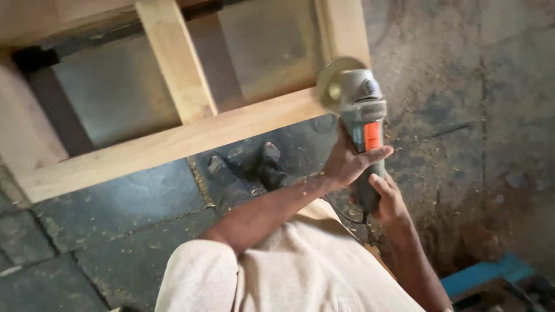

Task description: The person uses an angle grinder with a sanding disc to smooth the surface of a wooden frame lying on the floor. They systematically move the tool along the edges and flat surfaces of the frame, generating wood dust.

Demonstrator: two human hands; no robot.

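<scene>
Gripping a grinder [363, 124] with both hands, the person curls the left hand [350, 163] round its body just behind the orange patch, fingers closed and the thumb lying across the front. The right hand [388, 202] sits just below, fingers wrapped round the tail of the handle, where a dark cord loops off beside the wrist.

Just beyond the left fingers, the disc [330, 86] meets the corner of a pale wooden frame [173, 141], where the long rail joins an upright. Whether the disc is spinning cannot be told.

As for progress, the rail running away left of the fingers looks smooth and evenly pale, so much of its face seems already worked; the corner under the disc appears to be the part in hand. The other rails and edges give no clear sign either way.

Below the hands, the person's feet [245, 167] stand on a dark floor [104, 231] of grey slabs, strewn with sawdust and shavings, thicker to the right of the fingers. A blue piece [485, 273] lies low and right of the right hand.
</scene>
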